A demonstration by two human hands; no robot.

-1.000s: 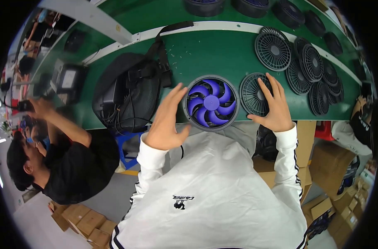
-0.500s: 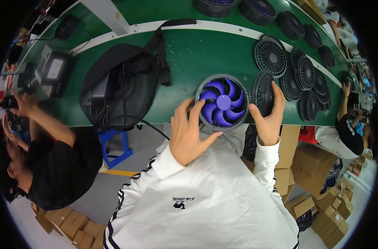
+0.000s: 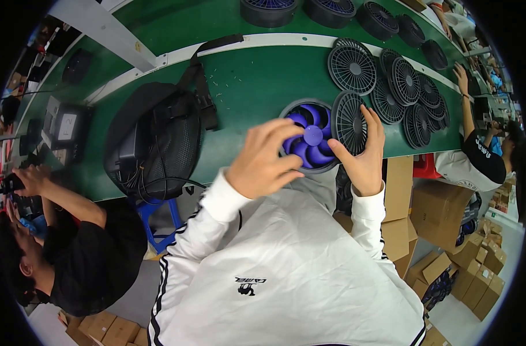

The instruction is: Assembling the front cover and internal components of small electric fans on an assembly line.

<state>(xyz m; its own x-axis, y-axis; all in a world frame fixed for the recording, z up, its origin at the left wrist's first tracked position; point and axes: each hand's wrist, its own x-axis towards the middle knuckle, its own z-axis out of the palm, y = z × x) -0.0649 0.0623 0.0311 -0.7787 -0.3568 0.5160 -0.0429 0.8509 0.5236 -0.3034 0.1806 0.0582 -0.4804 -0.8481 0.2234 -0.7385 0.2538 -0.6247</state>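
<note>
A round dark fan housing with purple blades [image 3: 309, 141] lies on the green bench [image 3: 251, 81] right in front of me. My left hand [image 3: 264, 158] hovers over its left rim with the fingers curled and spread, holding nothing. My right hand [image 3: 362, 157] grips a black round fan grille [image 3: 349, 122], tilted up against the right edge of the fan housing. Both sleeves are white with black stripes.
Several more black grilles [image 3: 401, 86] lie to the right. A black mesh bag [image 3: 159, 138] with cables sits on the left. More fan housings [image 3: 269, 8] stand on the far belt. One person works at my left [image 3: 72, 242], another at far right [image 3: 476, 150]. Cardboard boxes [image 3: 442, 207] stand below.
My right hand has lifted the grille off the bench and tilted it toward the purple fan. My left hand has come off the fan's rim and risen toward me.
</note>
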